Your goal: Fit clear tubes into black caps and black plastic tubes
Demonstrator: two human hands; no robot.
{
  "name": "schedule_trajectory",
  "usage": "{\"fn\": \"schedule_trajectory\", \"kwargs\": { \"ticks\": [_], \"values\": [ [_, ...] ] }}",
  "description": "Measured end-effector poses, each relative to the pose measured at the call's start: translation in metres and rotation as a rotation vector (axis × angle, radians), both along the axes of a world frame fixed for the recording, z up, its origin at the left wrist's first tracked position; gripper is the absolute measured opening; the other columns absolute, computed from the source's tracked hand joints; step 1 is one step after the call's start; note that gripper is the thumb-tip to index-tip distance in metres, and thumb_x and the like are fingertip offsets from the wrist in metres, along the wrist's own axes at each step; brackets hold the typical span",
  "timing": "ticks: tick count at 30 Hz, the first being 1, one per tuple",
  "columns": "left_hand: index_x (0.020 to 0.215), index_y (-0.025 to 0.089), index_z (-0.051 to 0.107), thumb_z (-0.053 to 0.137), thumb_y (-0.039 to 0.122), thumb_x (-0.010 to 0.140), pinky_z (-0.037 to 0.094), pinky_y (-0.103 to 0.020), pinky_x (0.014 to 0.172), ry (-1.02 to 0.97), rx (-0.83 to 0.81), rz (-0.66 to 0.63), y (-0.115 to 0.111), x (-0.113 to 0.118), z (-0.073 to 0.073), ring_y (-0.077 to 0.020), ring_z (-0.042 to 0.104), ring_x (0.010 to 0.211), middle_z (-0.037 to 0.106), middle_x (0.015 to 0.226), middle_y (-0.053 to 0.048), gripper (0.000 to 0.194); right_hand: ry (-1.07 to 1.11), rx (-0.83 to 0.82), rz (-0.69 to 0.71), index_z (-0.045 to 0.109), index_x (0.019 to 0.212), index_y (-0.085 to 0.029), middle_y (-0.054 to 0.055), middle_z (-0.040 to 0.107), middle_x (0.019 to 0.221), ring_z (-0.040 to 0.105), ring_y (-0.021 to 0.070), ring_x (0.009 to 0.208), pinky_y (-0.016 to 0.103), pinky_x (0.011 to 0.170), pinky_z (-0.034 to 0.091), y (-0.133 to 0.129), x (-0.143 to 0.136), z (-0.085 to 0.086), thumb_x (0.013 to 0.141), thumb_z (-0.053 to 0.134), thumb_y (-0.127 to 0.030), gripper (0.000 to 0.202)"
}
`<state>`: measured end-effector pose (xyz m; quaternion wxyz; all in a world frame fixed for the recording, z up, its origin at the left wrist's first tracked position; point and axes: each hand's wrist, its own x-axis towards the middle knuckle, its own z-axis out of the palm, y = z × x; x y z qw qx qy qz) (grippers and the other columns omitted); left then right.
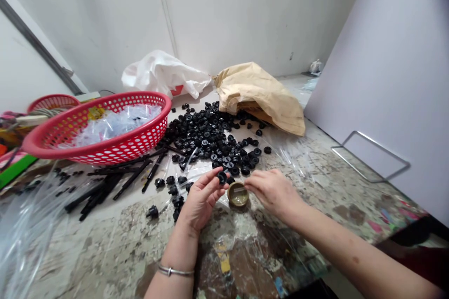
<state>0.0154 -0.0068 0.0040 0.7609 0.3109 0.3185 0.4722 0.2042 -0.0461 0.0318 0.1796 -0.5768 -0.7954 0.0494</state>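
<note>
Between the thumb and fingers of my left hand is a small round black plastic cap, its hollow side facing me. My right hand is closed in a pinch at the right rim of a small round bowl. A thin pale stick reaches from its fingertips into the bowl, which holds a clear yellowish substance. Just beyond both hands lies a big heap of black plastic caps. Several black knob-like parts lie left of my left hand.
A red perforated basket with clear plastic bags stands at the left. Black rods lie before it. Behind the heap are a brown paper sack and a white bag. A bent metal wire frame is at the right.
</note>
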Motion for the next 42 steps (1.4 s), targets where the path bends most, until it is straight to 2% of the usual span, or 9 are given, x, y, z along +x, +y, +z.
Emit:
{"fn": "schedule_trajectory", "kwargs": {
  "ticks": [4,6,10,18,27,36,42],
  "values": [
    [0.097,0.018,0.069,0.079,0.024,0.062,0.05,-0.017,0.063,-0.023,-0.034,-0.002,-0.001,0.001,0.001,-0.0111,0.064,0.068,0.069,0.091,-0.007,0.037,0.45,-0.003,-0.032,0.062,0.091,-0.021,0.003,0.065,0.088,0.058,0.0141,0.08,0.026,0.071,0.043,-0.004,0.003,0.015,0.09,0.042,-0.026,0.021],
    [0.096,0.017,0.069,0.079,0.027,0.062,0.048,-0.016,0.059,-0.037,-0.029,-0.016,-0.002,0.001,0.0,-0.0101,0.063,0.065,0.069,0.086,-0.007,0.037,0.539,-0.014,0.004,0.064,0.092,-0.023,0.002,0.065,0.089,0.059,0.0132,0.081,0.024,0.071,0.044,-0.005,0.0,0.023,0.089,0.046,-0.028,0.019],
    [0.094,0.016,0.069,0.079,0.031,0.062,0.046,-0.014,0.056,-0.062,-0.009,-0.033,-0.003,0.002,-0.002,-0.0074,0.059,0.06,0.068,0.077,-0.004,0.037,0.407,0.032,0.056,0.068,0.091,-0.025,0.001,0.063,0.081,0.056,0.0125,0.072,0.025,0.066,0.043,-0.005,-0.01,0.031,0.087,0.05,-0.031,0.02],
    [0.094,0.018,0.071,0.08,0.026,0.06,0.048,-0.016,0.065,-0.081,-0.003,-0.053,-0.005,0.002,0.0,-0.0074,0.06,0.063,0.07,0.082,-0.004,0.036,0.146,0.136,0.085,0.068,0.086,-0.023,0.001,0.059,0.072,0.052,0.013,0.067,0.027,0.063,0.034,-0.003,-0.015,0.032,0.089,0.047,-0.031,0.023],
    [0.093,0.018,0.072,0.082,0.025,0.058,0.049,-0.019,0.067,-0.068,-0.013,-0.069,-0.005,0.002,-0.002,-0.0091,0.062,0.066,0.07,0.086,-0.005,0.037,0.114,0.157,0.06,0.068,0.081,-0.021,0.001,0.058,0.069,0.05,0.0131,0.066,0.028,0.062,0.031,-0.005,-0.017,0.033,0.089,0.046,-0.029,0.025],
    [0.09,0.017,0.073,0.083,0.024,0.056,0.049,-0.017,0.065,-0.063,-0.001,-0.057,-0.007,0.002,0.0,-0.0093,0.061,0.066,0.07,0.084,-0.005,0.036,0.093,0.1,0.029,0.065,0.076,-0.018,0.001,0.058,0.069,0.051,0.0121,0.064,0.025,0.06,0.032,-0.003,-0.021,0.036,0.089,0.046,-0.027,0.025],
    [0.087,0.017,0.074,0.084,0.023,0.053,0.049,-0.015,0.061,-0.09,0.011,0.021,-0.004,0.003,-0.002,-0.008,0.061,0.062,0.071,0.077,-0.004,0.036,0.044,0.247,0.009,0.064,0.071,-0.019,0.001,0.056,0.065,0.05,0.0134,0.06,0.028,0.058,0.03,-0.005,-0.033,0.031,0.088,0.046,-0.025,0.026]
  ]
}}
